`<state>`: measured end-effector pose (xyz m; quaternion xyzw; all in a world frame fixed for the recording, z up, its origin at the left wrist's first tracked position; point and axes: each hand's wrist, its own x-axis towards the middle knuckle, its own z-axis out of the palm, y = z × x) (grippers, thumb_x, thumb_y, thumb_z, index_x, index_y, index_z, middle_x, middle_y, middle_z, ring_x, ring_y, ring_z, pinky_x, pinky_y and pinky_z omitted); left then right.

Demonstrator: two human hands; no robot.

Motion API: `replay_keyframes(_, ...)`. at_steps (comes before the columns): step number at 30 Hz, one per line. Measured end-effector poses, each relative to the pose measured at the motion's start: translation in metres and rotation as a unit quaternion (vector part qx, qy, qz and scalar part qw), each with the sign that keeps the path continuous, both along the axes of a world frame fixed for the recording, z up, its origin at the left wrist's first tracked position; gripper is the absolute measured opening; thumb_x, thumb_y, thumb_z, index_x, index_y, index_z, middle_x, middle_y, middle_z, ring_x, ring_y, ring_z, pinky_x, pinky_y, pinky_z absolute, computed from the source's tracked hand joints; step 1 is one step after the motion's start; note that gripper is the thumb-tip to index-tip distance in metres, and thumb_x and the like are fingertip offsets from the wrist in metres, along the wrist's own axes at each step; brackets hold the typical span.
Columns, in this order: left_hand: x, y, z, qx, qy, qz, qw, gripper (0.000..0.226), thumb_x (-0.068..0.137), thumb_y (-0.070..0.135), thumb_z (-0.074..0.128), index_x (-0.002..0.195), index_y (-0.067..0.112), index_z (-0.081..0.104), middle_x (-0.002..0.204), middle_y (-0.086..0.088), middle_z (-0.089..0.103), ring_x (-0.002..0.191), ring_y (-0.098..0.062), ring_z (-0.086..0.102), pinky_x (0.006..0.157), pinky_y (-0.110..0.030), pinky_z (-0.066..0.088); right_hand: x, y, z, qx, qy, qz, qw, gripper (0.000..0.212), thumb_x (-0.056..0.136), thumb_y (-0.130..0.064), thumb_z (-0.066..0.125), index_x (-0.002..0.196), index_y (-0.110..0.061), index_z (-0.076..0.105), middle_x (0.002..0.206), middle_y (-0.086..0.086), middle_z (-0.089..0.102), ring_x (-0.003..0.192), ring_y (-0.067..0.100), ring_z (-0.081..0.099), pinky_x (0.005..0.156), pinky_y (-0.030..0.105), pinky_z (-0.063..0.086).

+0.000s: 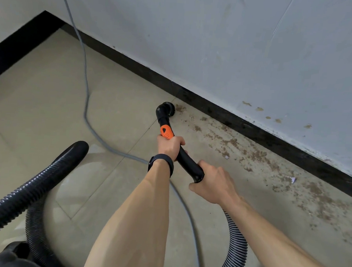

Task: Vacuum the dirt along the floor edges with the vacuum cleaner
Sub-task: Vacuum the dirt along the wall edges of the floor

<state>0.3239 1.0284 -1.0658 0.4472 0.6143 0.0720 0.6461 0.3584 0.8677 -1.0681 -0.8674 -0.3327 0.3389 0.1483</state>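
Vacuum body [11, 255]: dark shape well behind my hands, cut off by the picture edge; I cannot see inside it.
Left hand [169, 148]: my fingers [178, 142] clamped round the wand [187, 160], just behind its orange collar [166, 131].
Right hand [215, 184]: fingers clamped round the wand's rear end.
Brush nozzle [165, 109]: ahead of my left fingers, down on the floor [50, 106].
Dirt [255, 156]: brown crumbs beside the nozzle, strewn along the black skirting [272, 138] beyond my right fingers.
Hose [237, 238]: joint hidden under my right wrist.
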Motion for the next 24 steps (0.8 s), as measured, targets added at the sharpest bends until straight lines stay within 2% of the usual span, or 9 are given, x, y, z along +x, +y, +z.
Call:
replay_keyframes(5,0.006,0.004,-0.008,0.034,0.004,-0.015,0.999,0.036,0.086,0.001,0.061,0.108,0.014,0.037,0.099,-0.013,0.049,0.065,-0.034,0.062,0.059,-0.036,0.057,0.002,0.004,-0.001,0.003,0.007,-0.009,1.0,0.03,0.076,-0.037,0.069,0.089,-0.026,0.045,0.074,-0.002,0.056,0.065,0.024,0.055,0.05,0.032,0.033)
replay_keyframes(8,0.009,0.008,-0.011,0.035,0.003,-0.023,0.999,0.037,0.086,0.001,0.061,0.109,0.015,0.036,0.096,-0.012,0.049,0.059,-0.031,0.061,0.058,-0.036,0.056,0.003,0.006,-0.002,0.006,0.009,-0.018,1.0,0.03,0.078,-0.036,0.07,0.089,-0.027,0.044,0.073,-0.002,0.057,0.061,0.018,0.051,0.049,0.031,0.032)
replay_keyframes(16,0.02,0.005,-0.013,0.037,0.01,-0.069,0.997,0.035,0.089,0.003,0.06,0.112,0.014,0.036,0.096,-0.011,0.05,0.054,-0.026,0.061,0.051,-0.031,0.052,0.002,0.001,-0.007,0.015,0.011,-0.052,0.998,0.027,0.077,-0.033,0.067,0.087,-0.027,0.043,0.072,-0.003,0.058,0.065,0.023,0.054,0.052,0.033,0.035)
replay_keyframes(24,0.027,0.005,-0.015,0.04,0.017,-0.09,0.995,0.036,0.09,0.004,0.061,0.113,0.014,0.036,0.096,-0.01,0.05,0.057,-0.027,0.062,0.052,-0.032,0.053,0.006,-0.002,-0.01,0.024,0.027,-0.062,0.997,0.028,0.077,-0.033,0.068,0.083,-0.028,0.041,0.073,-0.001,0.06,0.065,0.022,0.057,0.052,0.032,0.035)
